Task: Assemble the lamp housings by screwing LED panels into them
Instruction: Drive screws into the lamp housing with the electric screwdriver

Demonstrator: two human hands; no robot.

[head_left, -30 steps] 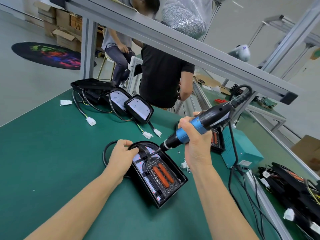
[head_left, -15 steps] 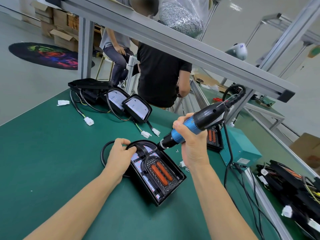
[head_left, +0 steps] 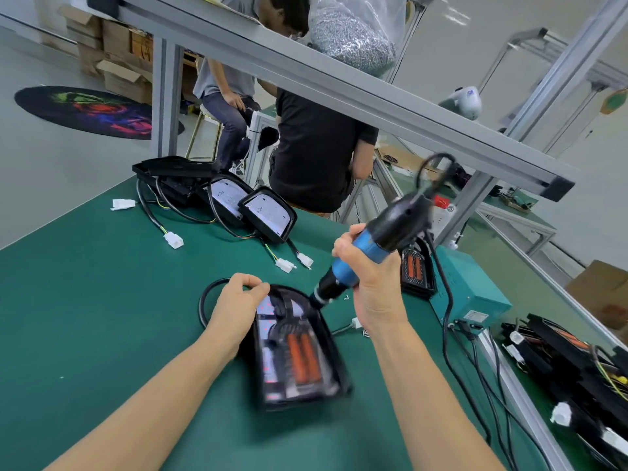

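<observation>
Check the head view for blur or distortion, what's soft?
Head view: motion blur smears the electric screwdriver and the lamp housing under the left hand; the far housings stay sharp; wide-angle distortion bows the aluminium beam; lighting even, without harsh shadows.

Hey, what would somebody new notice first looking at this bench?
The right hand gripping a blue and black electric screwdriver, tip at the top edge of a black arched lamp housing with orange strips mid-bench, which the left hand holds. Finished-looking white-faced black housings lie behind.
</observation>
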